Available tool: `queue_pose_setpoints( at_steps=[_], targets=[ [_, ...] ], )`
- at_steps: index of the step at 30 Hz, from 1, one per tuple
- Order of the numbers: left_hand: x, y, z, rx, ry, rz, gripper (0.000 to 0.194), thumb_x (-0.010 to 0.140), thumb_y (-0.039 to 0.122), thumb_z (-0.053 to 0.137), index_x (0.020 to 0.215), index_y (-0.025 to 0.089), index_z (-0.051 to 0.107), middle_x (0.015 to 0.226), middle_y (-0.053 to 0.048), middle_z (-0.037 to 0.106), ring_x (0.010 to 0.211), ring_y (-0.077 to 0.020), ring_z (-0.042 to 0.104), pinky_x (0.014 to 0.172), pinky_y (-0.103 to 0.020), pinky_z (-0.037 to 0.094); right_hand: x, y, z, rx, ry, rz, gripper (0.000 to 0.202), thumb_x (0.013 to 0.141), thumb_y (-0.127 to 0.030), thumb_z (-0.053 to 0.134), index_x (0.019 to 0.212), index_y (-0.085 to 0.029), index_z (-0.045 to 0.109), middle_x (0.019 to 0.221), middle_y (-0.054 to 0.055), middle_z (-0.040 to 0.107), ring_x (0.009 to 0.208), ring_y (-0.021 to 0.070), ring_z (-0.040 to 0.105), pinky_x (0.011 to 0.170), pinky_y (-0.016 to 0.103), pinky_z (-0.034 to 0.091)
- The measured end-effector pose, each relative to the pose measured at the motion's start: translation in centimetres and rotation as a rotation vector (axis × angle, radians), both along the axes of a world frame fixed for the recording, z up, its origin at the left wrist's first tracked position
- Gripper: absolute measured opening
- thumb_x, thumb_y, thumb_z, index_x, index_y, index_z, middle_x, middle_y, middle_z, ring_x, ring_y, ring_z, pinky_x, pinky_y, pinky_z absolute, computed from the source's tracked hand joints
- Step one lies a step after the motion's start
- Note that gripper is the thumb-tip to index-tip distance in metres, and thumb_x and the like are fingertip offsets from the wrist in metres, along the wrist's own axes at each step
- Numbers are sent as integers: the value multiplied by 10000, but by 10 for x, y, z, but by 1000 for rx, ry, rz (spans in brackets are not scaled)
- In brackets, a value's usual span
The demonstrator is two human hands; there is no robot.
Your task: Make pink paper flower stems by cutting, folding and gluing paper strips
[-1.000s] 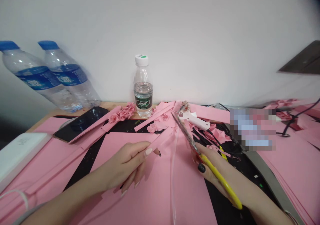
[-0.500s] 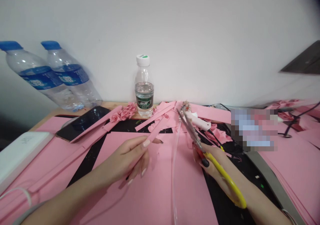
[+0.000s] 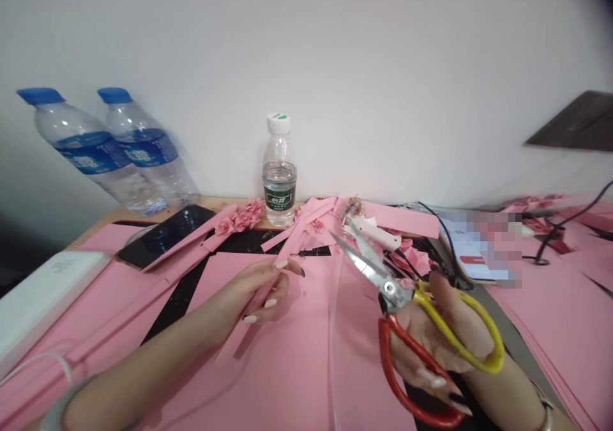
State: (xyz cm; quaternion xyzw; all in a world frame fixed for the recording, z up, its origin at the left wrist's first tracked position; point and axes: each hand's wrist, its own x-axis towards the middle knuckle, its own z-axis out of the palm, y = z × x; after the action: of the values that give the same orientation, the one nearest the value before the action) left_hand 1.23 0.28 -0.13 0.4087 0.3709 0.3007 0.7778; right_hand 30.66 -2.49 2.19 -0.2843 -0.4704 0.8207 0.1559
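Observation:
My left hand [image 3: 263, 290] is closed on a narrow pink paper strip [image 3: 286, 247], which slants over the large pink sheet [image 3: 287, 367]. In my right hand [image 3: 431, 335] are scissors [image 3: 390, 287] with one yellow and one red handle. Their blades stand apart and point up and left, towards a heap of pink paper strips. My thumb is at the yellow loop and my fingers are around the red one. Beyond the blades lies a white glue gun [image 3: 378, 234], partly covered by paper.
A small water bottle [image 3: 280, 185] stands by the wall, with two big bottles [image 3: 96, 153] leaning at left. Paper roses [image 3: 239, 219], a black phone [image 3: 165, 236] and a white power bank [image 3: 52, 303] lie left. A lit phone [image 3: 472, 249] and cables lie right.
The scissors have turned to show their flat side, and their blades have opened. My right hand has rolled palm up. My left hand has shifted slightly left and down with the strip.

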Motion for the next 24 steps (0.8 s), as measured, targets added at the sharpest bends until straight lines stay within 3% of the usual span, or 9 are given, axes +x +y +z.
queue_pose_setpoints(
  at_steps=[5,7,10,12,14,18,21,24],
  targets=[
    [7,1,0,10,4,19,260,911,422,579,840,174,544,723,39,559,336,4,234,353,-182,101,3,-7,-6,6,-138,170,912,770,-892,60,576,-150,555,514,19,477,349,83,376,328,193,288],
    [9,-3,0,17,32,-22,249,916,421,583,925,172,591,688,29,592,319,-4,251,341,-186,88,-1,-9,-5,14,-148,204,884,777,-885,88,578,-156,546,528,23,477,357,86,368,324,200,275],
    [13,-7,-2,-38,60,-61,387,905,465,594,1166,180,611,672,-2,656,350,-53,423,336,-172,196,-11,-11,0,20,-154,243,845,760,-894,113,561,-175,511,538,23,471,383,93,378,344,211,280],
    [16,-9,-6,-93,27,-71,460,873,469,631,1240,194,591,879,-67,735,488,-112,592,375,-177,341,-17,-12,3,23,-179,268,825,756,-892,150,569,-176,514,549,22,478,403,93,394,374,213,304],
    [18,-10,-9,-153,-34,-72,427,857,451,656,1198,199,598,1113,-112,725,687,-180,694,465,-221,477,-20,-13,1,32,-189,277,809,751,-892,178,563,-179,512,548,14,477,417,92,402,399,214,319],
    [21,-9,-10,-219,-202,20,275,858,394,682,1012,182,598,1150,-127,726,927,-258,724,757,-356,571,-18,-16,-14,35,-158,236,802,778,-870,185,556,-181,529,553,13,491,431,97,426,390,206,325],
    [21,-8,-5,-220,-283,63,250,853,362,702,1011,190,611,1128,-120,737,922,-259,728,794,-377,565,-14,-17,-25,47,-150,218,812,812,-832,162,598,-164,572,551,18,497,421,102,434,370,203,330],
    [19,-7,-2,-182,-276,64,260,864,340,696,1072,188,669,1186,-108,713,960,-248,710,807,-359,565,-13,-16,-24,85,-177,296,837,802,-842,124,629,-159,576,581,35,525,432,112,465,377,210,375]
  ],
)
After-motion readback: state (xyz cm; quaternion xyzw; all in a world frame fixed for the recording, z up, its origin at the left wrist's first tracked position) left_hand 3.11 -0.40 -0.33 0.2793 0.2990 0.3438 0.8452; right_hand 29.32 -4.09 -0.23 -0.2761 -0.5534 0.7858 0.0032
